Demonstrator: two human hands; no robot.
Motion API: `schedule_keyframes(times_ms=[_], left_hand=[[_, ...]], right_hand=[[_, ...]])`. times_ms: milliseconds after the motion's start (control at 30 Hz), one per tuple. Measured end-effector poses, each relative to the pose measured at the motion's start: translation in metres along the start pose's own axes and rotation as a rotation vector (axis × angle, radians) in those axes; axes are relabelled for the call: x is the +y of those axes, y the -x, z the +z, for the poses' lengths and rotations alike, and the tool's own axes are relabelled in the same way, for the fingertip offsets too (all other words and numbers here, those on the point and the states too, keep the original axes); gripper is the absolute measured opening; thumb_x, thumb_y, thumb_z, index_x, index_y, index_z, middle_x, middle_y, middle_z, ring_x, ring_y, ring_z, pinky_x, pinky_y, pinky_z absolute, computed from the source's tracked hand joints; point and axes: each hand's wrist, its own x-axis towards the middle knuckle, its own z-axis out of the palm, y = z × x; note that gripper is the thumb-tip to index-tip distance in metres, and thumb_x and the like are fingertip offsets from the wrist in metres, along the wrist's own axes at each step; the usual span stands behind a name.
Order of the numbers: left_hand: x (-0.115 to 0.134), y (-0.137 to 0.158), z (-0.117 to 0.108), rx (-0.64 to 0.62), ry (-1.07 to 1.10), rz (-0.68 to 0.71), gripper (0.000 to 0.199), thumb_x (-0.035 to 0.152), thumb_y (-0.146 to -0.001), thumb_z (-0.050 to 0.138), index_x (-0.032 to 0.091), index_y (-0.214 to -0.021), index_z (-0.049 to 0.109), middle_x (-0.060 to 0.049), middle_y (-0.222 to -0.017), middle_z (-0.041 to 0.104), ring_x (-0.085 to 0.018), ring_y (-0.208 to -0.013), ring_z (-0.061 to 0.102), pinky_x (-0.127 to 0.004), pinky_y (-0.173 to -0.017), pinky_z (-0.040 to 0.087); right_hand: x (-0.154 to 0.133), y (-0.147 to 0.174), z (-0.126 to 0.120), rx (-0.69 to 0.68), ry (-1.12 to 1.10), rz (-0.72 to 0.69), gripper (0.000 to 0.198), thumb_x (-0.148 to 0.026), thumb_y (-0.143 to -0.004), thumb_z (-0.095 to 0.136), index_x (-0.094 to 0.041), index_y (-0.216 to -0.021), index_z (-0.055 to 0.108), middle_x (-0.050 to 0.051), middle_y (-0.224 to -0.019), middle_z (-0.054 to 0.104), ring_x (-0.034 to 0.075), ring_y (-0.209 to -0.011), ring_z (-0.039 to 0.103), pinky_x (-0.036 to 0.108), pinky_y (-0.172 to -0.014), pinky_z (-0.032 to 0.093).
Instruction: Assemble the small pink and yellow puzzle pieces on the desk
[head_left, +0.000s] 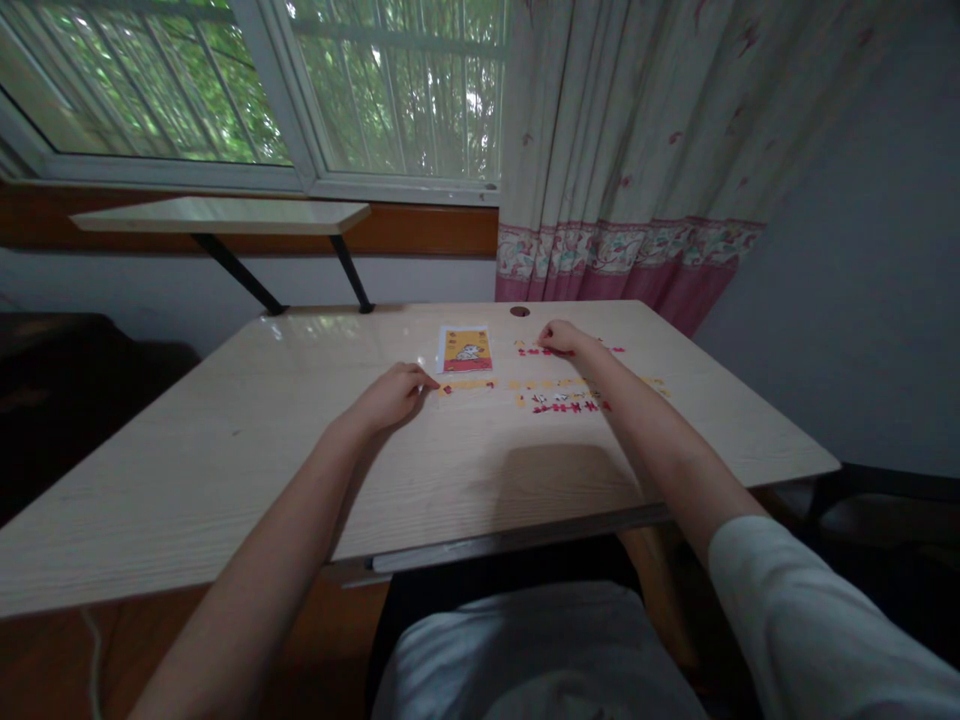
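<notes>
Shirt (555, 645), puzzle pieces (576, 407), unreadable picture card (467, 351)

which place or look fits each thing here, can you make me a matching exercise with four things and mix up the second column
1. left hand
2. right hand
3. picture card
4. curtain

A. beside a row of red pieces
B. pink along its lower part
C. fingertips at the left end of a row of yellow pieces
D. lying flat, mainly yellow and red

Pairs: 1-C, 2-A, 3-D, 4-B
</notes>
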Motion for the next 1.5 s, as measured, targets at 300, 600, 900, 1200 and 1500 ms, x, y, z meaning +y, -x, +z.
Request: schedule_keyframes(times_ms=[300, 600, 900, 1200, 1500], left_hand=[[0.000, 0.000, 0.001, 0.004, -0.032, 0.010, 0.038, 0.009, -0.079, 0.043, 0.016, -0.100, 0.074, -0.011, -0.095, 0.070, -0.020, -0.089, 0.062, -0.035, -0.087, 0.049], [0.002, -0.001, -0.002, -0.010, -0.028, 0.005, 0.040, 0.005, -0.077, 0.043, 0.016, -0.100, 0.074, -0.010, -0.095, 0.071, -0.020, -0.089, 0.062, -0.034, -0.086, 0.049], [0.000, 0.000, 0.001, 0.013, 0.004, -0.003, 0.039, 0.011, -0.080, 0.041, 0.016, -0.098, 0.074, -0.011, -0.097, 0.070, -0.021, -0.090, 0.061, -0.036, -0.088, 0.049], [-0.004, -0.001, 0.006, 0.016, -0.006, -0.003, 0.038, 0.013, -0.081, 0.040, 0.016, -0.098, 0.074, -0.010, -0.095, 0.070, -0.021, -0.089, 0.061, -0.035, -0.087, 0.049], [-0.003, 0.000, 0.007, 0.017, 0.000, 0.011, 0.035, 0.015, -0.084, 0.041, 0.015, -0.098, 0.074, -0.011, -0.095, 0.070, -0.022, -0.089, 0.062, -0.036, -0.086, 0.049]], right_hand=[[0.010, -0.008, 0.010, 0.081, 0.002, 0.022, 0.024, -0.029, -0.085, 0.060, -0.010, -0.087, 0.075, 0.011, -0.083, 0.073, 0.014, -0.073, 0.063, 0.019, -0.067, 0.041], [0.026, -0.012, 0.012, 0.221, -0.041, 0.078, 0.025, -0.026, -0.085, 0.054, -0.011, -0.090, 0.073, 0.013, -0.089, 0.072, 0.019, -0.084, 0.065, 0.023, -0.075, 0.044], [0.094, 0.020, 0.000, 0.351, -0.082, 0.230, 0.031, -0.026, -0.087, 0.047, -0.010, -0.101, 0.069, 0.013, -0.096, 0.072, 0.019, -0.085, 0.065, 0.023, -0.072, 0.046], [0.099, 0.011, 0.003, 0.293, -0.058, 0.106, 0.029, -0.023, -0.087, 0.050, -0.012, -0.107, 0.069, 0.011, -0.102, 0.072, 0.017, -0.090, 0.064, 0.022, -0.077, 0.044], [0.061, -0.037, 0.002, 0.136, 0.067, -0.085, 0.034, -0.025, -0.081, 0.064, -0.021, -0.115, 0.068, 0.009, -0.119, 0.066, 0.021, -0.109, 0.059, 0.027, -0.096, 0.039]])
